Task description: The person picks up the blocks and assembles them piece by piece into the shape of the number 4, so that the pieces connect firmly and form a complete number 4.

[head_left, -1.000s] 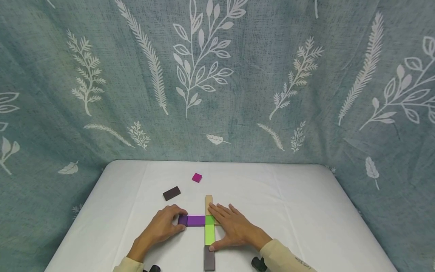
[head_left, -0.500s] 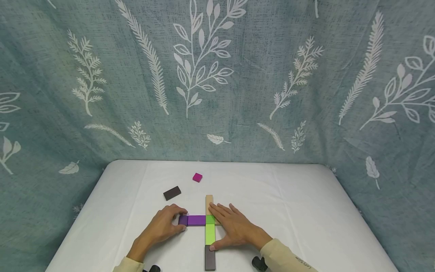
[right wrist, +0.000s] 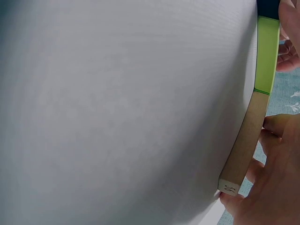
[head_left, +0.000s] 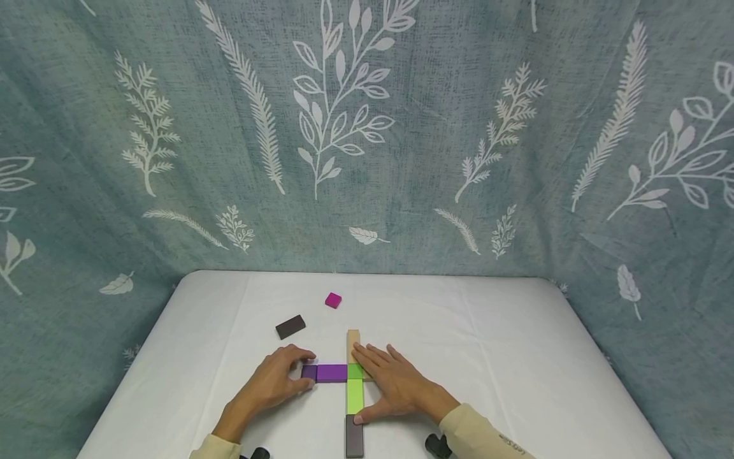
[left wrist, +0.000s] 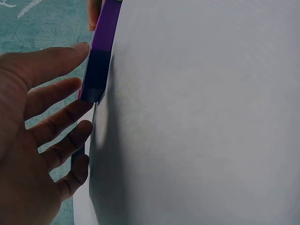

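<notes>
In the head view, colored blocks lie end to end in a cross shape. My left hand point(head_left: 274, 381) pinches the dark purple block point(head_left: 308, 373) at the cross's left end, thumb on the near side and fingers on the far side. A purple block point(head_left: 331, 373) joins it to a small green block point(head_left: 355, 371). Below that come a light green block point(head_left: 355, 396) and a dark grey block point(head_left: 354, 438). My right hand point(head_left: 398, 386) lies spread out, fingertips at a tan block point(head_left: 352, 341) and thumb on the grey block's end. It mostly covers another tan block point(right wrist: 243, 140), marked with writing.
Beyond the cross, a dark brown block point(head_left: 290, 327) and a small magenta block point(head_left: 333, 300) lie loose on the white-covered table point(head_left: 499, 331). A teal curtain with white leaf prints point(head_left: 401, 159) hangs behind the table.
</notes>
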The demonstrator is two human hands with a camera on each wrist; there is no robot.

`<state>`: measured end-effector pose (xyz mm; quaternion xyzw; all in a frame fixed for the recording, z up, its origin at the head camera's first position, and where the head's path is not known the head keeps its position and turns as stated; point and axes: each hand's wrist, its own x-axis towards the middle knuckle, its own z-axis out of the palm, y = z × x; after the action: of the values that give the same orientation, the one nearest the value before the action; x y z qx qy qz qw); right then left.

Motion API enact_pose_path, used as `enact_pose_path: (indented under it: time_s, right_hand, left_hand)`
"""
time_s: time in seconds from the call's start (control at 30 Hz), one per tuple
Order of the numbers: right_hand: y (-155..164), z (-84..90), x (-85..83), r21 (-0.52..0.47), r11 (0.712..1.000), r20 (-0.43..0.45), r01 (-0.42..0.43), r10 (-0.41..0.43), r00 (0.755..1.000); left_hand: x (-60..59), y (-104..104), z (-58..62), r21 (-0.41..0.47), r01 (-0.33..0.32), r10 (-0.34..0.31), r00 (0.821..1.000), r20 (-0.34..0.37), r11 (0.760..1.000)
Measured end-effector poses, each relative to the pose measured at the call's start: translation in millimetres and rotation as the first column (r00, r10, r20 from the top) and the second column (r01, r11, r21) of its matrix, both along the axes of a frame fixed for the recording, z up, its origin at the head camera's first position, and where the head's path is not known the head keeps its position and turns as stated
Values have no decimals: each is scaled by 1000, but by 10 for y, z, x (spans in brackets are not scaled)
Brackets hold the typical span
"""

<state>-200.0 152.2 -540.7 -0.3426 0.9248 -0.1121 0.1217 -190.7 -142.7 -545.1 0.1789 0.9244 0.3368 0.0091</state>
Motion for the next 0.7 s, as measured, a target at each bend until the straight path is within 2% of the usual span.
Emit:
enact_pose_path:
  time_s: [0.33, 0.7]
  right_hand:
    - [3, 2, 0, -4, 1000, 2, -2, 2, 1000]
    - [17, -8, 6, -21, 1000, -15, -14, 13, 1000]
  left_hand:
    - [-7, -22, 40, 21, -55, 55, 998, 30, 998]
    - [-46, -153, 75, 86, -90, 94, 995, -41, 992]
